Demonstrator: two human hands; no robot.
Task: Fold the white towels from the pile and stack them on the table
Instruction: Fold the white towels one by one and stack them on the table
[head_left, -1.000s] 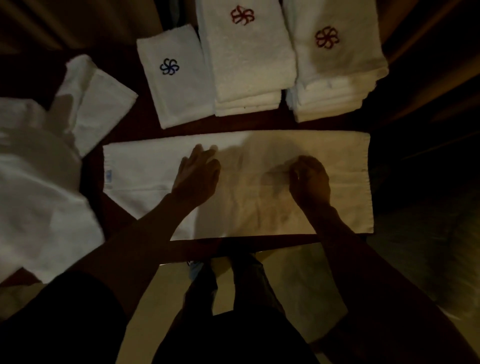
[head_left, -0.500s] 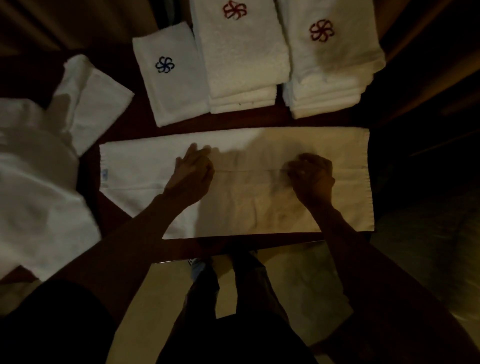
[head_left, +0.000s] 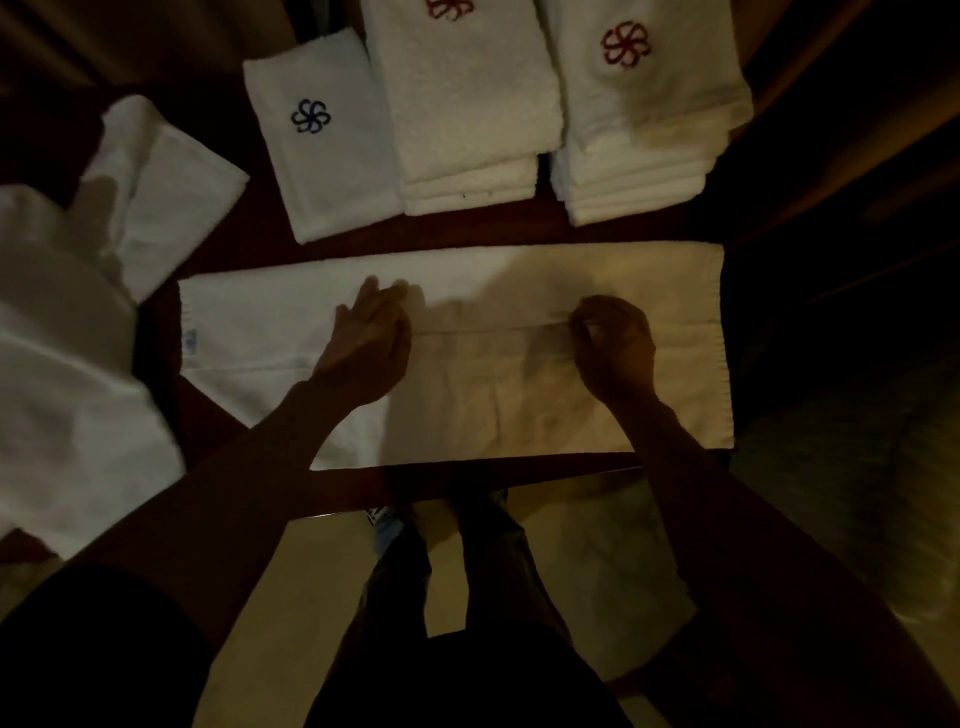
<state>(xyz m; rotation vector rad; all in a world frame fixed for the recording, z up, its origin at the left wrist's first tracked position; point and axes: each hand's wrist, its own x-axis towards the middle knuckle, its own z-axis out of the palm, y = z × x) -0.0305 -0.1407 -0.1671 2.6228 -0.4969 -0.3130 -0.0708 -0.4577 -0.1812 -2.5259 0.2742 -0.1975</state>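
Dim view from my head camera, looking straight down at a dark wooden desk (head_left: 493, 231). A spread towel (head_left: 493, 410) lies flat on it, running long from side to side along the desk's near edge. It is white and already doubled over, with a fold edge running across its middle. Its near left corner is cut at a slant, and a small label (head_left: 190, 342) sits at its left end.

My left hand (head_left: 366, 348) rests on the spread towel a little left of its middle, palm down, fingers (head_left: 387, 299) straight and together, pressing on the cloth. My right hand (head_left: 615, 348) is on the spread towel to the right of its middle, fingers curled in and pinching the fold edge. The light is low, so I can't make out the grip in detail.

Beyond the spread towel's far edge, three lots of folded white towels stand in a row. A single folded towel (head_left: 322, 156) with a blue flower emblem lies behind its left part. A middle stack (head_left: 467, 104) with a red emblem stands just beside that. A right stack (head_left: 644, 135), also with a red emblem, stands behind the spread towel's right part.

Left of the spread towel, a loose pile (head_left: 67, 395) of unfolded white towels spills over the desk. Nearer to me than the spread towel, past the desk edge, I see a pale floor (head_left: 587, 561) and my dark trouser legs (head_left: 488, 582).
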